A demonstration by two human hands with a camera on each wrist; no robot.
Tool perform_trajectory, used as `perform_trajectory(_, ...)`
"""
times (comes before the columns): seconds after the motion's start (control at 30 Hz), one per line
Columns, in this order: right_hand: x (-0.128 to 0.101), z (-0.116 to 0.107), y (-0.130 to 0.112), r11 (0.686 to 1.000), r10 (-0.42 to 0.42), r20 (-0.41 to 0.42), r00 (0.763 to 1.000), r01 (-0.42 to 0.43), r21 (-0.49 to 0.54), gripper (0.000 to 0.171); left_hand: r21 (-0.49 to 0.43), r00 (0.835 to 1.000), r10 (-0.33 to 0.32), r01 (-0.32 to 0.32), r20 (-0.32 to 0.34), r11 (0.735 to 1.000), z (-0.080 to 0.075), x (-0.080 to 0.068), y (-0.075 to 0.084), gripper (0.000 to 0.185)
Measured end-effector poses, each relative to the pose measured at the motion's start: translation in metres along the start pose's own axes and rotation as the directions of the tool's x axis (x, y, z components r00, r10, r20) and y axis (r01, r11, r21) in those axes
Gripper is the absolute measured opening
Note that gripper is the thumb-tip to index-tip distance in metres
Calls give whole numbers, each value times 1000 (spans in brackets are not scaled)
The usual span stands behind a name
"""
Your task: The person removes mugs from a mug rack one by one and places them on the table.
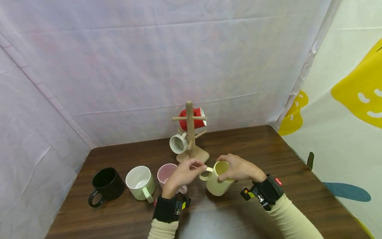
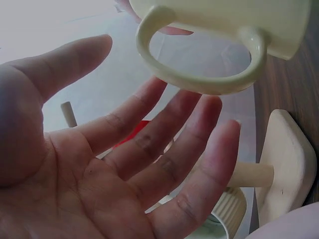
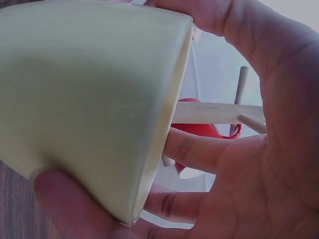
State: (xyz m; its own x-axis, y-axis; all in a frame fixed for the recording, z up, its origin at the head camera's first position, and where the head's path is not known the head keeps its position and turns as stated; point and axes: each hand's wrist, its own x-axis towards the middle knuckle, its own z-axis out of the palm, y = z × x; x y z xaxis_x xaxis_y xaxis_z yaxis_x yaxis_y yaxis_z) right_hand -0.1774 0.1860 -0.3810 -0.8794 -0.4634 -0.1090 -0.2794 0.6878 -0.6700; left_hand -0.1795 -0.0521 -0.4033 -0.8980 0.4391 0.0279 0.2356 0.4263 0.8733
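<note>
My right hand [image 1: 239, 168] grips a pale yellow mug [image 1: 217, 186] by its rim, the mug tilted a little with its handle turned left. In the right wrist view the thumb and fingers spread round the edge of the mug [image 3: 94, 104]. My left hand [image 1: 184, 175] is beside the mug's handle [image 2: 199, 82], palm up to its own camera. Its fingers are extended and apart, the fingertips close to the handle; whether they touch it I cannot tell. Partly behind the left hand stands a pink mug [image 1: 165, 172].
A wooden mug tree [image 1: 191, 129] stands at the back, bearing a red mug [image 1: 197, 124] above and a ribbed white mug [image 1: 177, 144] below. Left on the table [image 1: 125, 219] stand a white mug [image 1: 138, 182] and a black mug [image 1: 110, 187]. White curtains enclose the back and sides.
</note>
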Motion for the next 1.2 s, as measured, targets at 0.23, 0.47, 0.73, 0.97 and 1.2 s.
perform_trajectory(0.23,1,0,-1,1000,-6,3,1000,6,-18,53,23,1000,14,-14,5,1000,3,1,-1,25)
perform_trajectory(0.47,1,0,-4,999,9,17,1000,-9,-35,55,40,998,47,-49,36,998,5,2,-1,25)
perform_trajectory(0.73,1,0,-6,998,-3,20,1000,4,-65,55,82,997,60,-64,54,995,7,3,-3,27)
perform_trajectory(0.97,2,1,-6,998,3,27,1000,-1,-60,55,65,994,70,-75,84,995,10,4,-3,31)
perform_trajectory(1.2,2,2,-6,997,-24,31,999,26,-74,52,-39,992,24,-20,121,999,15,5,-4,28)
